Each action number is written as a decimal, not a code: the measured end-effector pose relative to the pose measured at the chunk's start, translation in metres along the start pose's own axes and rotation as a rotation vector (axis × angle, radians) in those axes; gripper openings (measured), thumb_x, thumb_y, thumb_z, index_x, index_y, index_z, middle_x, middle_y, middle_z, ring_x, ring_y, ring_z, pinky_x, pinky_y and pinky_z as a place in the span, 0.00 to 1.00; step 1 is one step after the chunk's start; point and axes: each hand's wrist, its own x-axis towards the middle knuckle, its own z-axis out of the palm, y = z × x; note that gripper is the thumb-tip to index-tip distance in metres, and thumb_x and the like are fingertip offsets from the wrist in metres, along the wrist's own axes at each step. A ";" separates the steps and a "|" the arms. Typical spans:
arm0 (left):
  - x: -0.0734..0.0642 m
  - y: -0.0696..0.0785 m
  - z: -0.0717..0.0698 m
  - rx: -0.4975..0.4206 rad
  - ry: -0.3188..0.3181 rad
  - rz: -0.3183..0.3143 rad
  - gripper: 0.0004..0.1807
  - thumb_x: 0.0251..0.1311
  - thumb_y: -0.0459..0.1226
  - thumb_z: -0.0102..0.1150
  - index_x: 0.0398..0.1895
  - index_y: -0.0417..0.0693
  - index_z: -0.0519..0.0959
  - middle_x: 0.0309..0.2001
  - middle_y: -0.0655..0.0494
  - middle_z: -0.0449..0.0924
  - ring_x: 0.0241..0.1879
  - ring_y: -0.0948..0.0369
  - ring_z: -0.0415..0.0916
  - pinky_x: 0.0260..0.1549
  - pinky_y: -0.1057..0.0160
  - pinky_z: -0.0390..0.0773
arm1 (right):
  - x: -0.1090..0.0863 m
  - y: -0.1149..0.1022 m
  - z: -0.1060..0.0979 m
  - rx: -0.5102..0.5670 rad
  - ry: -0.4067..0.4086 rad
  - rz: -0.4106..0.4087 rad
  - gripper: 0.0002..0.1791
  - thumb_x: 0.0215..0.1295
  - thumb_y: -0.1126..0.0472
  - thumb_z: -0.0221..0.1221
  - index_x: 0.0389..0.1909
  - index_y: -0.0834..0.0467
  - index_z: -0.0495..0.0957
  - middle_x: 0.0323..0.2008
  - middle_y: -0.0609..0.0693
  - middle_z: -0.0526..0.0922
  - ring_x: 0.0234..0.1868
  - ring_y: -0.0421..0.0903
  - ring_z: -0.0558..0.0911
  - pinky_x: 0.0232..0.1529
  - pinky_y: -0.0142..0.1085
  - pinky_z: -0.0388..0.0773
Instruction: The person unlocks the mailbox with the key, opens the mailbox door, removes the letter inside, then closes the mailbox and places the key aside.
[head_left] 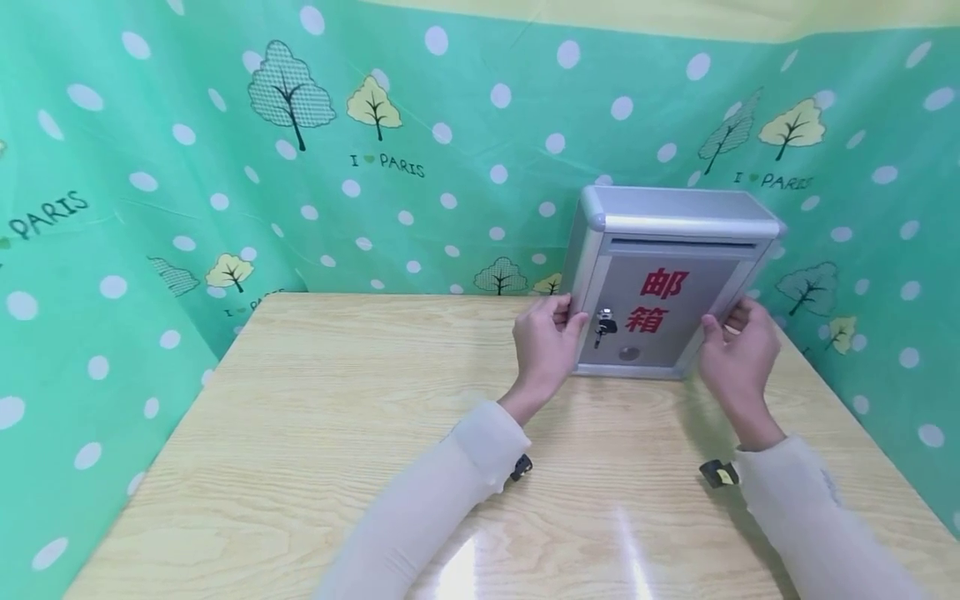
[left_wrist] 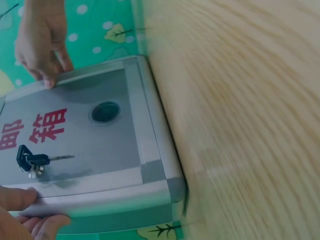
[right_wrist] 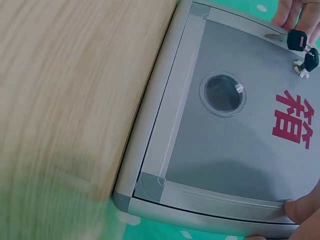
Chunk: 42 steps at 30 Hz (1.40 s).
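Note:
A silver-grey metal mailbox (head_left: 693, 333) with red Chinese characters stands at the back right of the table. Its front faces me, with a slot near the top and a small round window (right_wrist: 222, 93) low on the door. Keys (head_left: 603, 325) hang in the lock at the door's left. My left hand (head_left: 546, 346) grips the left side edge, thumb on the front frame and fingers along the side. Opposite it, my right hand (head_left: 741, 354) holds the right edge, thumb at the front. The base appears to touch the tabletop; the mailbox's back is hidden.
The light wood-grain table (head_left: 300, 433) stretches out to the left and in front of the mailbox. Behind it and at both sides hangs a green dotted curtain (head_left: 420, 225) printed with trees. Dark straps (head_left: 720, 473) show at the wrists.

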 end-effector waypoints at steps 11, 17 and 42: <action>0.006 0.004 0.000 -0.014 0.019 0.005 0.17 0.60 0.30 0.71 0.51 0.33 0.82 0.46 0.42 0.84 0.42 0.55 0.86 0.40 0.79 0.82 | -0.001 -0.003 0.001 0.016 0.020 0.011 0.29 0.79 0.58 0.52 0.75 0.61 0.60 0.66 0.60 0.73 0.60 0.53 0.78 0.60 0.36 0.82; 0.014 0.010 -0.005 -0.008 0.039 0.040 0.17 0.59 0.30 0.71 0.50 0.32 0.83 0.46 0.41 0.85 0.42 0.54 0.87 0.40 0.79 0.82 | 0.001 -0.012 -0.001 0.008 0.052 -0.021 0.29 0.79 0.57 0.52 0.75 0.59 0.60 0.66 0.60 0.73 0.61 0.54 0.80 0.61 0.38 0.82; 0.047 -0.001 -0.072 0.020 0.086 0.066 0.16 0.59 0.30 0.72 0.50 0.34 0.83 0.45 0.43 0.85 0.41 0.56 0.86 0.41 0.73 0.85 | -0.009 -0.072 0.048 0.171 0.079 -0.163 0.26 0.75 0.65 0.57 0.71 0.65 0.65 0.60 0.62 0.76 0.59 0.52 0.77 0.61 0.37 0.81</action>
